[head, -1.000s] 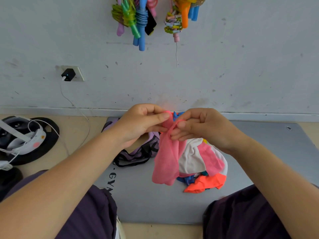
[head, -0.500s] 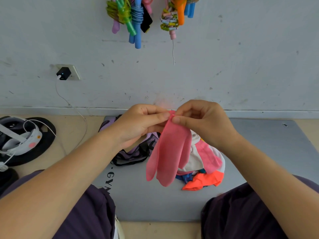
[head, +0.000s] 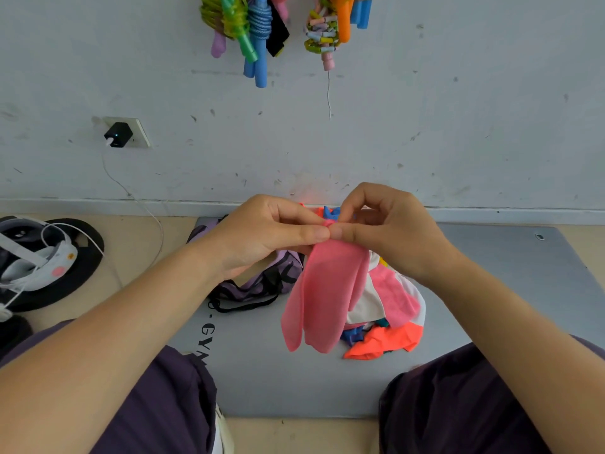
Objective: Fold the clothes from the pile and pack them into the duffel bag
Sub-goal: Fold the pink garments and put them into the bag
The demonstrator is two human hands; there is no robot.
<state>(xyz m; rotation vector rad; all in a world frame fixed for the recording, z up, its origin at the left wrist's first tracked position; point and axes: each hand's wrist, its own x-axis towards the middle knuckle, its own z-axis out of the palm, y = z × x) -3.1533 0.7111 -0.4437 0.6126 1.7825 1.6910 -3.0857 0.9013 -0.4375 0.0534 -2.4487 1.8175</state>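
A pink garment (head: 322,296) hangs in the air over the mat, doubled so that two rounded ends dangle side by side. My left hand (head: 265,234) and my right hand (head: 386,231) both pinch its top edge, thumbs nearly touching. Behind and below it lies the pile of clothes (head: 389,309), with white, pink, blue and orange pieces. The purple and black duffel bag (head: 262,283) lies slumped on the mat to the left of the pile, partly hidden by my left hand.
Everything sits on a grey gym mat (head: 507,290) against a white wall. A headset with a white cable (head: 39,263) rests on a black disc at the left. A charger (head: 118,135) is plugged into the wall socket. Coloured skipping ropes (head: 258,31) hang above. My knees frame the mat's near edge.
The pink garment has been straightened and doubled: it was bunched a second ago and now hangs flat in two matching lobes. Both hands drew closer together at its top edge.
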